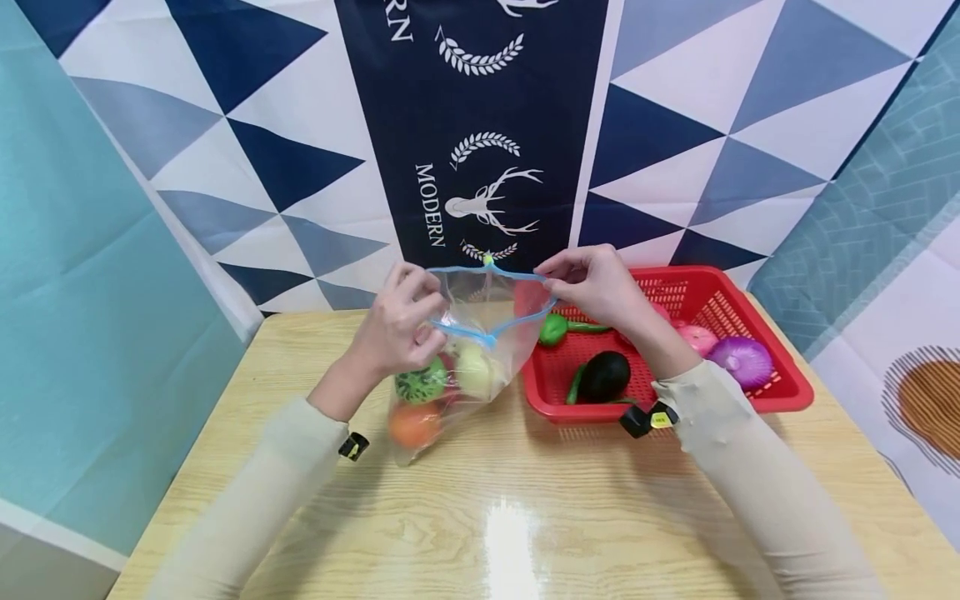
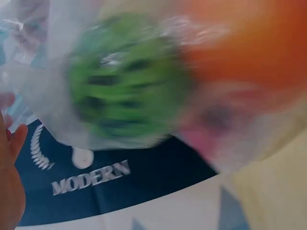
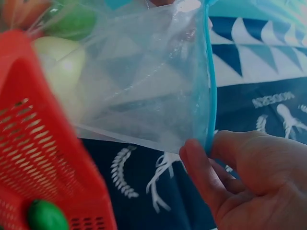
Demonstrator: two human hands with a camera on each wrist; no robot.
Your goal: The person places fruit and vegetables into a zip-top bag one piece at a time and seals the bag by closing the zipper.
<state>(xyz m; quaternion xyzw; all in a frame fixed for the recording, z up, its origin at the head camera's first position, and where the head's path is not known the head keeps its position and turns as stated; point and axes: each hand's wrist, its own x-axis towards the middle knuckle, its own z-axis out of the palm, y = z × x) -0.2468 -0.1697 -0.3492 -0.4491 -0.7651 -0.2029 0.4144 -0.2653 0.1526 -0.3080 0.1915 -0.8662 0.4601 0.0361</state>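
Both hands hold up a clear zip bag by its blue-edged mouth, which gapes in the middle. At the mouth's left end, my left hand grips the edge with curled fingers. My right hand pinches the right end between thumb and fingers, plain in the right wrist view beside the blue strip. Low in the bag sit a dark-striped green round fruit, an orange fruit and a pale yellow-green one. Something pinkish-red lies among them, partly hidden.
A red plastic basket stands right of the bag, under my right forearm. It holds a dark eggplant, a purple onion, a green pepper-like piece and pink items. Patterned cloth hangs behind the wooden table.
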